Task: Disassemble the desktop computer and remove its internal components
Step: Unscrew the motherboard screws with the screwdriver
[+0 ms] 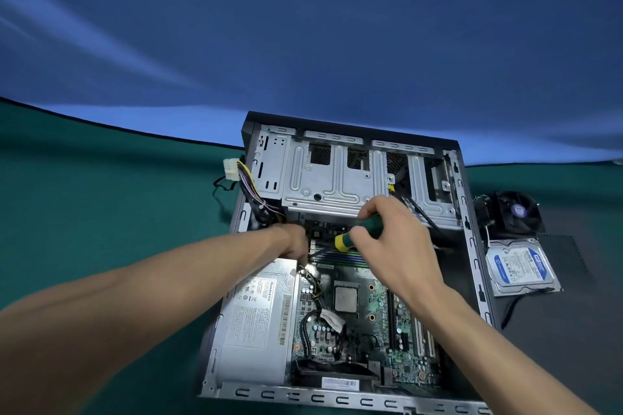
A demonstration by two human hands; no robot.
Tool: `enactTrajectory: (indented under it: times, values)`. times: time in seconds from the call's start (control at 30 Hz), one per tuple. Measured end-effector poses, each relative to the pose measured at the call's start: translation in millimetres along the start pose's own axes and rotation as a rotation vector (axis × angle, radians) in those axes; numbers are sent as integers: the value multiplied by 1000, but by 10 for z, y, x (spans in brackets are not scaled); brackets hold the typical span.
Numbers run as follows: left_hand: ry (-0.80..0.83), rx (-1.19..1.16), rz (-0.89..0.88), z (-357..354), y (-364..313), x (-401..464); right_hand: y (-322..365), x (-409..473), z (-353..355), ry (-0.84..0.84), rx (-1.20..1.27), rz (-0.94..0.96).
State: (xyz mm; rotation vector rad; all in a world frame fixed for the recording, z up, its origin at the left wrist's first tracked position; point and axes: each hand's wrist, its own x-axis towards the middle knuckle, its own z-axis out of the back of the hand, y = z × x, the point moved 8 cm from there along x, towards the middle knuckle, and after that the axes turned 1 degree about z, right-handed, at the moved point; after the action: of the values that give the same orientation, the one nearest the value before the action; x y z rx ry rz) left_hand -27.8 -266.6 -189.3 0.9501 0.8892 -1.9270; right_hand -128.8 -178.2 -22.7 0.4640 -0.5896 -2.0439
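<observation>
An open desktop case (pixel 472 246) lies on its side on the green table. Inside are the green motherboard (pixel 367 330) with a bare CPU (pixel 345 299), a silver power supply (pixel 259 323) at the left and a metal drive cage (pixel 337 178) at the far end. My right hand (pixel 394 239) grips a green and yellow screwdriver (pixel 360 233), its shaft angled down-left toward the board's far left corner. My left hand (pixel 296 241) reaches down at that corner beside the shaft; its fingers are hidden.
A blue-labelled hard drive (pixel 521 266) and a black CPU cooler fan (pixel 512 214) lie on a dark mat right of the case. A white power connector with coloured wires (pixel 236 172) hangs out of the case's far left. A blue backdrop rises behind the table.
</observation>
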Motion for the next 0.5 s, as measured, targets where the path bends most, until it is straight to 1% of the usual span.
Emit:
enactTrajectory:
  times: [0.1, 0.2, 0.33, 0.43, 0.5]
  values:
    - [18, 15, -21, -71, 3, 139, -168, -19, 28, -27, 65, -38]
    - [24, 4, -16, -60, -7, 87, -317, -42, 39, -52, 133, -74]
    - [22, -11, -34, -89, -42, 116, -432, -35, 49, -57, 175, -82]
    - [8, 72, -77, -77, -79, 96, -504, -33, 39, -27, 187, -85]
    - [-30, 139, -103, -43, -100, 98, -551, -29, 52, -2, 183, -71]
